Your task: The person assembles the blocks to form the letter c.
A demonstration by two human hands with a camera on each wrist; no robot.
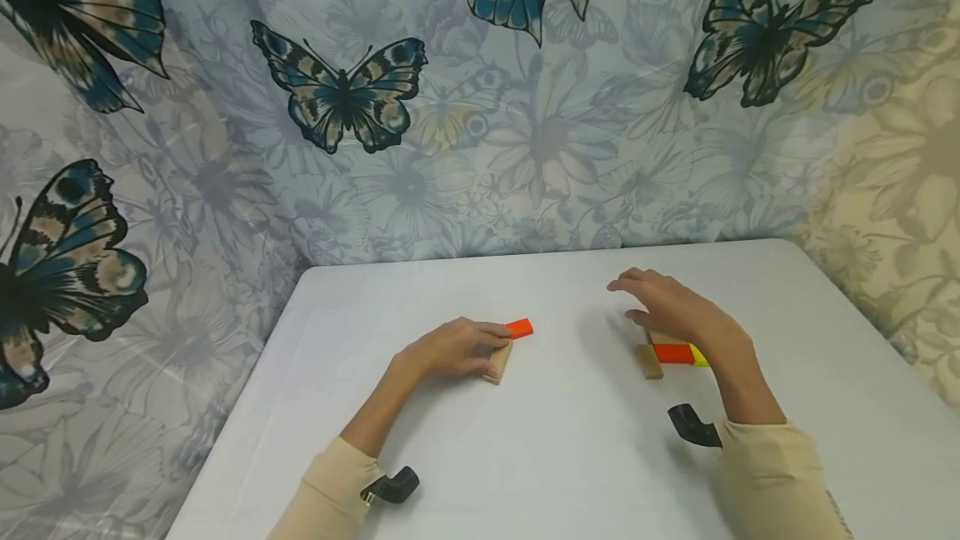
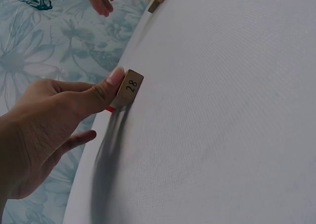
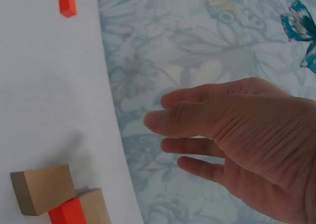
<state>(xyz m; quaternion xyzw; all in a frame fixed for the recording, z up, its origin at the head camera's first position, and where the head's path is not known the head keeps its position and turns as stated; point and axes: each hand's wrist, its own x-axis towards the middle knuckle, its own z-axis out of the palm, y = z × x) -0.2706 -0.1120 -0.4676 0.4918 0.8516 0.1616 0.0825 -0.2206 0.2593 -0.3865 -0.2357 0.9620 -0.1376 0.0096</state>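
Note:
My left hand [image 1: 456,347] holds a plain wooden block [image 1: 502,362] low at the table, the thumb at the near end and the fingers at the far end. The number 28 marks one face of this wooden block [image 2: 130,88]. An orange-red block [image 1: 521,328] meets its far end, beside the fingertips. On the right, my right hand [image 1: 671,305] hovers with fingers spread and nothing in them. Below it lies a group with a wooden block [image 1: 648,362], a red block [image 1: 673,353] and a yellow block [image 1: 699,355]. Another wooden block [image 3: 96,207] in that group is partly hidden by the hand.
A white-covered table [image 1: 540,457] carries the blocks. Its far edge meets a hanging cloth [image 1: 540,148] printed with flowers and butterflies. A black wrist mount [image 1: 392,487] sticks out from the left sleeve, another black mount [image 1: 693,425] from the right.

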